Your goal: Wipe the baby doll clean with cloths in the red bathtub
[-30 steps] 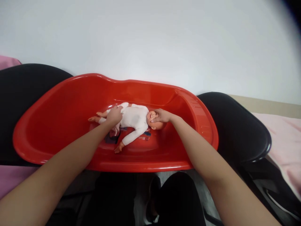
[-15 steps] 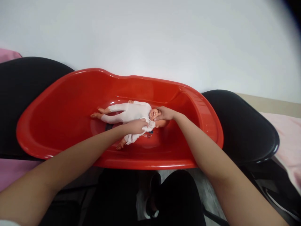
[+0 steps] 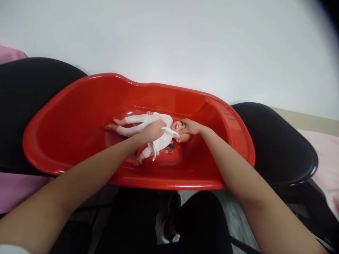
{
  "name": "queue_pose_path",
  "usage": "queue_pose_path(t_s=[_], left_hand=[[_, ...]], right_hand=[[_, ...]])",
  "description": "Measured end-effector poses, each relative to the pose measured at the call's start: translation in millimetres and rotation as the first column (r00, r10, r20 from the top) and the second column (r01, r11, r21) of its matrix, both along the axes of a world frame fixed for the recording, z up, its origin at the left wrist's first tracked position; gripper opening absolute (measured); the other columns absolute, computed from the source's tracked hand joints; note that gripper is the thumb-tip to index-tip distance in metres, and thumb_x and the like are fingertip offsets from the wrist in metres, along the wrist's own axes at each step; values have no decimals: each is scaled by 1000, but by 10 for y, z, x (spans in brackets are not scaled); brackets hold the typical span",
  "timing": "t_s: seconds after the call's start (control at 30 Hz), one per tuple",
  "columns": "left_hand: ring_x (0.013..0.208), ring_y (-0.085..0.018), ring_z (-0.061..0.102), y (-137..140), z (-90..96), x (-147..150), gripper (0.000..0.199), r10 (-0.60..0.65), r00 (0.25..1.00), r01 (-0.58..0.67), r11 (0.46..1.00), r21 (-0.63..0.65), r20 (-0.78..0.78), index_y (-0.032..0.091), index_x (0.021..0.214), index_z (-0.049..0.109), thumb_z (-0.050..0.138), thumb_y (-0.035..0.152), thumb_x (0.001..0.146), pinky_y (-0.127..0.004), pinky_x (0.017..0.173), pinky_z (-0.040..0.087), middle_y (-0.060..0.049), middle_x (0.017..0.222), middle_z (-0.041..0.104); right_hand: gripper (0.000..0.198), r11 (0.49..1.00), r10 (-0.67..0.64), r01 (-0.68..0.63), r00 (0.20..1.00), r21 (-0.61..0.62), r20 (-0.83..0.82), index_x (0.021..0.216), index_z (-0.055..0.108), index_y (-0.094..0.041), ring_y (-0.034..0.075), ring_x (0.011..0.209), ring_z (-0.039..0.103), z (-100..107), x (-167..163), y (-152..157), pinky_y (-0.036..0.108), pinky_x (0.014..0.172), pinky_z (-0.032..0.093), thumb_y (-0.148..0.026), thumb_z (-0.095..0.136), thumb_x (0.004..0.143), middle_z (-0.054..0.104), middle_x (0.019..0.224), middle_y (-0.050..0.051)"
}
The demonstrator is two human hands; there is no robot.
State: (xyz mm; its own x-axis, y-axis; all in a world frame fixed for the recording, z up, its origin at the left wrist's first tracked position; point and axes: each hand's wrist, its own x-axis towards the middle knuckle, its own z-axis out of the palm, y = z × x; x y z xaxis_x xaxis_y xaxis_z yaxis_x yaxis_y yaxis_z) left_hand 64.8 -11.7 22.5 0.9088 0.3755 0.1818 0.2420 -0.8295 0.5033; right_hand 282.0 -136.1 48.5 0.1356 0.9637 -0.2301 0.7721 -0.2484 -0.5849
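Observation:
A baby doll [image 3: 134, 130] in white clothing lies on its back in a red baby bathtub [image 3: 60, 130], its feet to the left and head to the right. My left hand [image 3: 155, 130] is closed on a white cloth [image 3: 169, 133] at the doll's chest, close below its chin; whether this is part of the garment I cannot tell. At the doll's head [image 3: 186, 137], my right hand [image 3: 191, 127] grips around the side of the face. One doll arm sticks out toward the near rim.
Black chair seats stand at both ends of the tub, one on the left [image 3: 34, 88] and one on the right [image 3: 280, 144]. A white wall [image 3: 169, 38] rises behind. Pink cloth [image 3: 325, 158] lies at the far right, and my legs are below the near rim.
My left hand has moved up and across the doll's chest, carrying the white cloth farther toward its middle. The right hand stays at the head. The view has shifted slightly.

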Motion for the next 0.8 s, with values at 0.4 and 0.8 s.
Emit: queue_pose_path(t_s=[0.4, 0.8], left_hand=[[107, -20, 55, -134, -241, 34, 33, -137, 985, 157, 964, -215, 105, 15, 113, 59, 57, 19, 81, -31, 101, 43, -9, 118, 50], [110, -22, 57, -191, -171, 14, 27, -565, 788, 531, 825, -195, -246, 23, 100, 72, 57, 17, 78, -31, 99, 43, -5, 118, 67]], right_hand=[[66, 1000, -19, 19, 999, 6, 36, 118, 63, -18, 25, 98, 62, 46, -33, -1, 34, 90, 47, -47, 82, 62, 69, 112, 8], [54, 998, 70, -70, 997, -8, 32, 107, 66, -20, 22, 93, 63, 40, -52, 13, 30, 83, 48, -51, 78, 64, 69, 104, 5]])
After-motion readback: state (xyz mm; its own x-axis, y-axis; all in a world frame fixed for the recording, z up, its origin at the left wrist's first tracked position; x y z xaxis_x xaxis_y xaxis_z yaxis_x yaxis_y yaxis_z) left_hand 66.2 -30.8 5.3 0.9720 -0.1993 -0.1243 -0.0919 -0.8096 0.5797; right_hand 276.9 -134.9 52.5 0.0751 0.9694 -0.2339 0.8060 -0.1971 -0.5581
